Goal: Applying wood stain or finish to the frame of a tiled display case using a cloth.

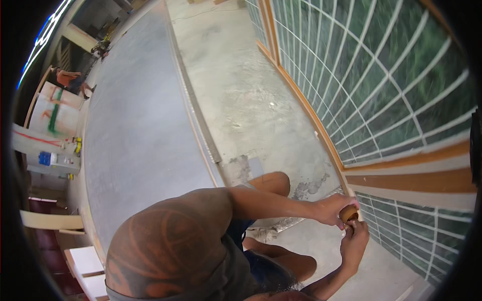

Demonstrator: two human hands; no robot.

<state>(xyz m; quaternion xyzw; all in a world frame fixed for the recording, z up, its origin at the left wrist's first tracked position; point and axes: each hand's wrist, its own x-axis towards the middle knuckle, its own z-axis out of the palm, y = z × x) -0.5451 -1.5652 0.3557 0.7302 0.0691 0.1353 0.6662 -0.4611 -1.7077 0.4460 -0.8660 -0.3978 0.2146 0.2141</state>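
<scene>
A small brown roll, which looks like adhesive tape [348, 214], is held up in front of the lower end of an orange-brown frame. My left hand [332, 209] grips the roll from the far left side, with fingers curled round it. Against its near edge, my right hand [354, 245] has its fingers bent and pinched together. Whether a loose tape end lies between those fingertips is too small to tell. Close to both hands, a pale and brown crosspiece [411, 183] of the frame separates two panels of white grille [381, 75].
A large grey-blue sheet or floor area [140, 120] stretches away at the left, edged by a long strip [198, 120]. Rough concrete floor [241, 85] lies between it and the grille. A person in an orange top [68, 78] is far left, near a blue container [45, 158].
</scene>
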